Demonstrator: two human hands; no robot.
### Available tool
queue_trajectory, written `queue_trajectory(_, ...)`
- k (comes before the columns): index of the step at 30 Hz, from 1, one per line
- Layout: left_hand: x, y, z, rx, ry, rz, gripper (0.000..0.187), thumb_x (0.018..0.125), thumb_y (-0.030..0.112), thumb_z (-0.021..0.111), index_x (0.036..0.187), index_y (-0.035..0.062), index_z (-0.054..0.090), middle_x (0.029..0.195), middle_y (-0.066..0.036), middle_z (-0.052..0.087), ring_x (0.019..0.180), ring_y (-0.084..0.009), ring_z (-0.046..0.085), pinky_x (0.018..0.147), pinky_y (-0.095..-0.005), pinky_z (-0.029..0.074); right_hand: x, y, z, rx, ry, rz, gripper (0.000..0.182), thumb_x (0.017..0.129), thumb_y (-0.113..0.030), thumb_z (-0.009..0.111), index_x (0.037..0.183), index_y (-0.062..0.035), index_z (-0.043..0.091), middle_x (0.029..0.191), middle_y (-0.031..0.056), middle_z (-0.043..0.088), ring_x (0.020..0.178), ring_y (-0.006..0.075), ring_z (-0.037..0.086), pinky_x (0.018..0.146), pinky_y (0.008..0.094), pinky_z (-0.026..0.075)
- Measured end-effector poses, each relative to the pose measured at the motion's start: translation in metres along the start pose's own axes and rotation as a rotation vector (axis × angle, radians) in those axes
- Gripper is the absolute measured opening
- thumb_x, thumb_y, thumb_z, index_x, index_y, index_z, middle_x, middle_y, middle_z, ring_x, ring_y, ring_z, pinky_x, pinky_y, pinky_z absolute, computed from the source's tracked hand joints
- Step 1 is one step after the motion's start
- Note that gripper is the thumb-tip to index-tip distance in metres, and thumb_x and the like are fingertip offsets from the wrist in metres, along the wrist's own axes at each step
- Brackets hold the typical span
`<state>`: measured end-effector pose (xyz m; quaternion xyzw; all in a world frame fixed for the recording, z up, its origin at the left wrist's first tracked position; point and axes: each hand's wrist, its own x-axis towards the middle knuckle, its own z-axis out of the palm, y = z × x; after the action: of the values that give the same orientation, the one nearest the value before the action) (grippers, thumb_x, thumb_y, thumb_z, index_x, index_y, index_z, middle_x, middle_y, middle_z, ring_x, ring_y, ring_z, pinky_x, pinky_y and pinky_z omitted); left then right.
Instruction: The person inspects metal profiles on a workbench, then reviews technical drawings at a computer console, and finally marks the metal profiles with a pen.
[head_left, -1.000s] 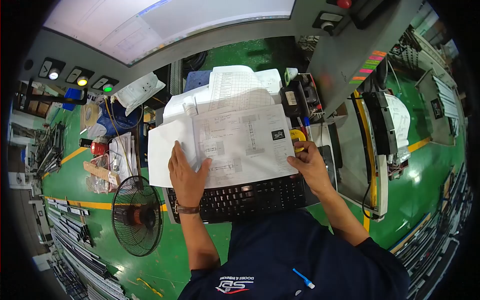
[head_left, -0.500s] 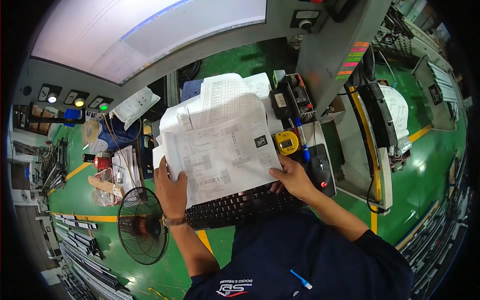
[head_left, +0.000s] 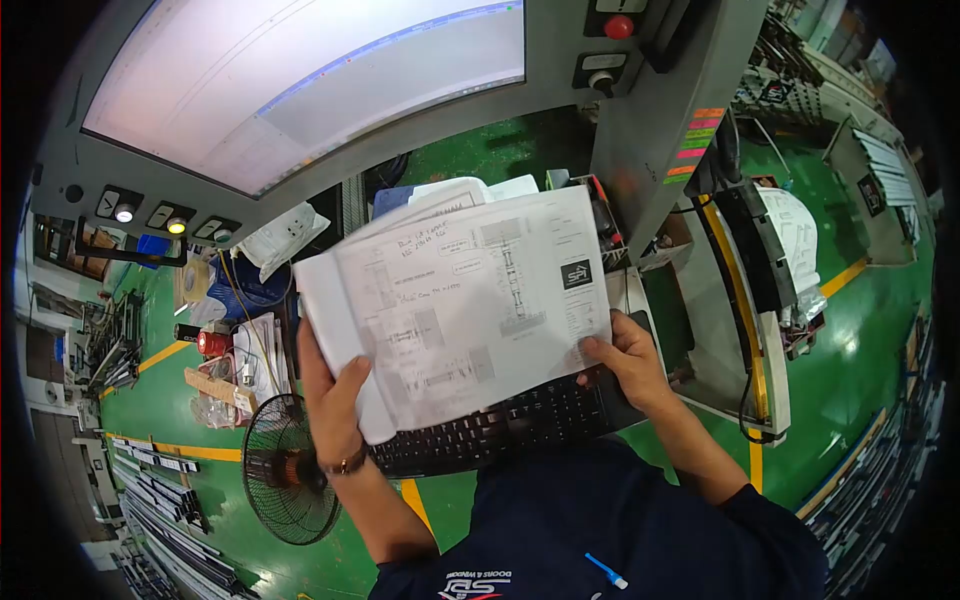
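Observation:
A stack of printed drawing sheets, with diagrams, handwriting and a black logo box, is held tilted up above the keyboard. My left hand grips its left side, thumb on top where the pages curl over. At the lower right corner, my right hand pinches the sheets between thumb and fingers. Beneath the papers lies a black keyboard, its upper part covered by them. More papers show behind the stack's top edge.
A large monitor in a grey panel with lit buttons stands ahead. A fan is at the left, near a shelf of bags and tape. A grey post rises at the right. Metal profiles lie on the floor.
Both hands have lifted the drawing sheets closer and spread slightly apart. The sheets now cover the tape measure and marker seen before. The green button light has gone dark.

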<state>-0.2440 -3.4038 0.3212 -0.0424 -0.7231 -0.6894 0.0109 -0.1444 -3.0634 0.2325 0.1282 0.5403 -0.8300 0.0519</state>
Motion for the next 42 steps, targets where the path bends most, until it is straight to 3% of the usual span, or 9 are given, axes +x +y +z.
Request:
queue_trajectory(3, 0.017, -0.056, -0.012, 0.155, -0.052, -0.232, 0.084, 0.086, 0.001, 0.067, 0.158, -0.0047, 0.025, 0.145, -0.021, 0.051, 0.133, -0.0284, 0.051, 0.114, -0.0418, 0.038, 0.004, 0.009, -0.004, -0.104, -0.017, 0.099, 0.034, 0.102, -0.017, 0.065, 0.131, 0.001, 0.056, 0.108, 0.0105, 0.07, 0.07, 0.0148, 0.07, 0.058, 0.0263, 0.058)
queue_trajectory(5, 0.018, -0.101, -0.017, 0.482, -0.076, -0.146, 0.086, 0.086, 0.004, 0.071, 0.159, -0.002, 0.025, 0.147, -0.025, 0.048, 0.136, -0.0344, 0.049, 0.115, -0.0451, 0.038, 0.006, 0.02, -0.001, -0.156, -0.005, 0.159, 0.035, 0.103, -0.017, 0.064, 0.131, 0.0012, 0.056, 0.109, 0.0109, 0.07, 0.069, 0.0155, 0.07, 0.058, 0.0262, 0.058)
queue_trajectory(9, 0.002, -0.106, -0.008, 1.052, 0.019, 0.141, 0.09, 0.085, 0.009, 0.078, 0.159, 0.0043, 0.028, 0.154, -0.03, 0.036, 0.142, -0.0443, 0.039, 0.115, -0.051, 0.038, 0.005, 0.032, 0.008, -0.174, 0.026, 0.19, 0.034, 0.103, -0.017, 0.062, 0.132, 0.0006, 0.055, 0.109, 0.0111, 0.07, 0.071, 0.0164, 0.071, 0.059, 0.0265, 0.058)
queue_trajectory(10, -0.004, -0.095, 0.001, 1.048, 0.077, 0.119, 0.088, 0.082, 0.009, 0.081, 0.157, 0.0067, 0.034, 0.157, -0.028, 0.031, 0.146, -0.0453, 0.032, 0.116, -0.0531, 0.037, 0.005, 0.032, 0.008, -0.163, 0.025, 0.194, 0.034, 0.103, -0.016, 0.063, 0.133, -0.0001, 0.055, 0.109, 0.0109, 0.07, 0.072, 0.0167, 0.071, 0.059, 0.0269, 0.059)
queue_trajectory(14, -0.021, -0.064, 0.046, 0.886, 0.073, 0.245, 0.074, 0.081, 0.014, 0.083, 0.147, 0.0067, 0.05, 0.156, -0.022, 0.04, 0.146, -0.0422, 0.036, 0.118, -0.0498, 0.036, 0.005, 0.026, 0.005, -0.201, 0.038, 0.229, 0.031, 0.103, -0.017, 0.062, 0.128, 0.0009, 0.058, 0.105, 0.0103, 0.07, 0.074, 0.0167, 0.071, 0.061, 0.0281, 0.059)
queue_trajectory(18, -0.046, -0.061, 0.101, 0.561, -0.294, 0.265, 0.058, 0.081, 0.017, 0.084, 0.134, 0.0076, 0.063, 0.147, -0.019, 0.053, 0.14, -0.041, 0.046, 0.116, -0.0484, 0.039, 0.004, 0.023, 0.002, -0.216, 0.044, 0.264, 0.028, 0.104, -0.019, 0.062, 0.124, 0.0015, 0.062, 0.101, 0.0097, 0.072, 0.075, 0.0153, 0.071, 0.063, 0.0267, 0.058)
queue_trajectory(25, -0.064, -0.09, 0.134, 0.647, -0.442, 0.331, 0.057, 0.082, 0.022, 0.082, 0.134, 0.0096, 0.064, 0.147, -0.015, 0.052, 0.141, -0.0381, 0.044, 0.117, -0.0504, 0.036, -0.002, 0.025, -0.004, -0.093, 0.073, 0.243, 0.032, 0.103, -0.018, 0.063, 0.127, 0.0026, 0.061, 0.101, 0.0099, 0.072, 0.076, 0.0163, 0.071, 0.065, 0.0279, 0.059)
queue_trajectory(33, -0.066, -0.101, 0.131, 0.664, -0.448, 0.371, 0.053, 0.082, 0.019, 0.081, 0.131, 0.0087, 0.064, 0.144, -0.014, 0.055, 0.138, -0.0366, 0.047, 0.116, -0.051, 0.036, -0.004, 0.02, -0.014, -0.019, -0.01, 0.299, 0.034, 0.101, -0.012, 0.066, 0.13, 0.0052, 0.06, 0.107, 0.012, 0.072, 0.082, 0.0201, 0.074, 0.068, 0.0301, 0.061)
queue_trajectory(42, -0.066, -0.102, 0.132, 0.64, -0.422, 0.375, 0.05, 0.081, 0.017, 0.081, 0.128, 0.0083, 0.066, 0.141, -0.014, 0.058, 0.137, -0.0364, 0.05, 0.116, -0.0506, 0.036, -0.004, 0.019, -0.011, -0.045, -0.005, 0.291, 0.033, 0.1, -0.014, 0.067, 0.127, 0.0053, 0.063, 0.109, 0.0122, 0.072, 0.081, 0.0175, 0.072, 0.069, 0.0285, 0.059)
